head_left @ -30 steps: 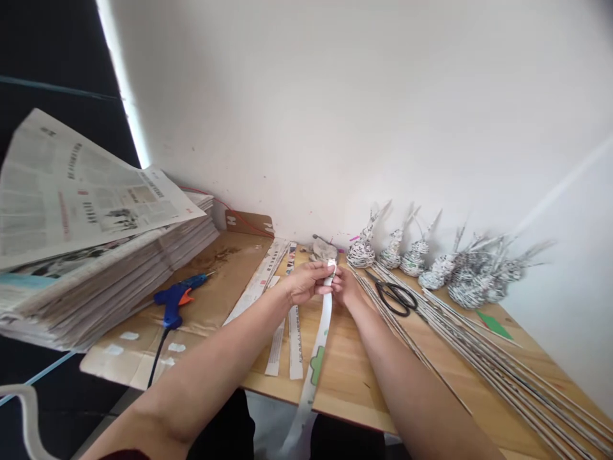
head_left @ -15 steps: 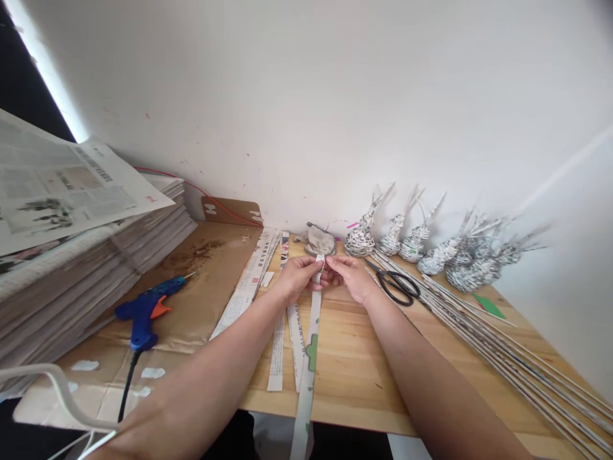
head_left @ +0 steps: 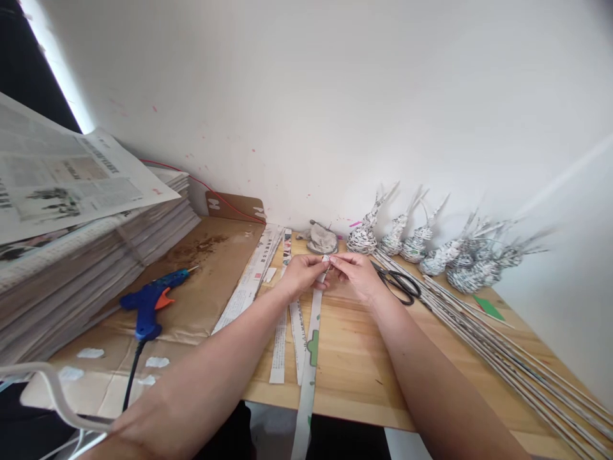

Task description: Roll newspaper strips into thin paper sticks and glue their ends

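Step in hand, by the look of it: working the far end of a long white paper strip with green patches [head_left: 308, 380], likely creasing or rolling it. Left hand [head_left: 302, 276] and right hand [head_left: 358, 273] meet there, above the pale wooden bench [head_left: 359, 364]. Strip runs from the fingertips toward the person and over the bench's near edge (lower end runs out of view).

Next move, my judgement: calls for a firm left pinch so the narrow end doesn't spring open, plus small right-hand presses along the edge. Thin paper, so too much pull could skew or tear it.

Fingers: left thumb and forefinger close on the strip's end, no real gap. Right thumb and forefinger also pinched nearly together at the tip, apparently on the same end; exact contact too small to tell. Other fingers curl in below, partly hidden.

Nearby: black-handled metal scissors [head_left: 406, 289] just beside the right hand, partly behind it; grey crumpled cloth-like lump [head_left: 322, 239] beyond both hands; narrow printed newspaper strips [head_left: 279, 358] left of the held strip. Blue glue gun with orange trigger [head_left: 146, 305] lies well apart on flat brown cardboard [head_left: 198, 281], unheld.
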`<state>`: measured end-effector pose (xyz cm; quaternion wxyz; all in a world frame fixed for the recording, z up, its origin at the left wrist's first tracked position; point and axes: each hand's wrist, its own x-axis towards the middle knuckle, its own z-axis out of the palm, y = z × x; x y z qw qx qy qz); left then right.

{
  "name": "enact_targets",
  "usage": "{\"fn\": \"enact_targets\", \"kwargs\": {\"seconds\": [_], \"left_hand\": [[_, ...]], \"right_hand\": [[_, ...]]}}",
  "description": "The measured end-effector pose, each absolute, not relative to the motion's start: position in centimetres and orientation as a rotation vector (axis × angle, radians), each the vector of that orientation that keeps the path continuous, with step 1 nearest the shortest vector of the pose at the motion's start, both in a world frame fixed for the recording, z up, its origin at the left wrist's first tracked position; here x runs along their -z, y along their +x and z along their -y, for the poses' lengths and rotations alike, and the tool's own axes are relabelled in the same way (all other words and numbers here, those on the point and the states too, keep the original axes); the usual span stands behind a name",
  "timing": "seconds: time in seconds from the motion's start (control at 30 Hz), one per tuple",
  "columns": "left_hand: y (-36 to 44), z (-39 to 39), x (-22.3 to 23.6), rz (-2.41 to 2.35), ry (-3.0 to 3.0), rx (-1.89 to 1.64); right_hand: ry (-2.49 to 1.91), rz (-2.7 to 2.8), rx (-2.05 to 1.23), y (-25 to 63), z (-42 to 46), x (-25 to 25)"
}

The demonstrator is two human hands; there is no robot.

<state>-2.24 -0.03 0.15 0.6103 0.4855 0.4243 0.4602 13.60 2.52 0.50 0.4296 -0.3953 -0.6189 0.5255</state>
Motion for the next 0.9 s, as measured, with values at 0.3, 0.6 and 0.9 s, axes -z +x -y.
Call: {"fn": "enact_targets", "kwargs": {"seconds": [0.3, 0.6, 0.9], "left_hand": [[-2.20, 0.06, 0.10, -0.935, 1.130, -1.061], [-1.80, -0.10, 0.47, -1.026, 1.129, -1.055], [-1.77, 0.07, 0.35, -1.094, 1.249, -1.060]], "right_hand": [[-1.019, 1.489, -1.370, 13.50, -2.18, -0.92], [-1.086, 1.363, -1.380, 13.24, -2.25, -0.77], [-1.074, 1.336, -1.375, 12.97, -2.24, -0.49]]}}
